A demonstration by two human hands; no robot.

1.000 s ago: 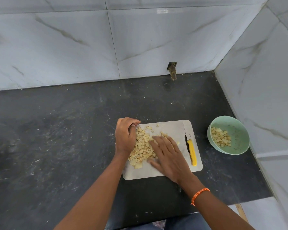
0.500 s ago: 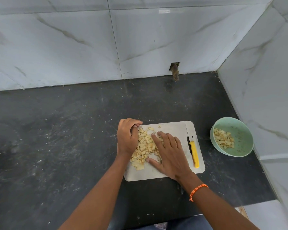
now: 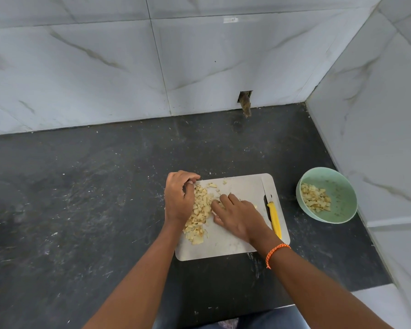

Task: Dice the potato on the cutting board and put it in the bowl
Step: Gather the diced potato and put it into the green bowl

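Head view: cutting looks done, scooping step now. Left hand [image 3: 179, 197] cupped, fingers curled against the far side of the pile of potato bits [image 3: 199, 212] on the cutting board [image 3: 244, 186]. Right hand [image 3: 239, 216] flat, fingers out, pressing on the pile from the other side. Knife [image 3: 274, 218] lying on the board's right edge, not held. Some bits already in the green bowl [image 3: 342, 186], well apart to the right. Next, probably: squeeze the pile together, lift, carry over to the bowl without dropping bits.

Pale-green bowl [image 3: 342, 186], yellow-handled knife [image 3: 275, 218], dark countertop [image 3: 81, 198] — white marble-veined tiles [image 3: 81, 67], orange wristband [image 3: 276, 251]
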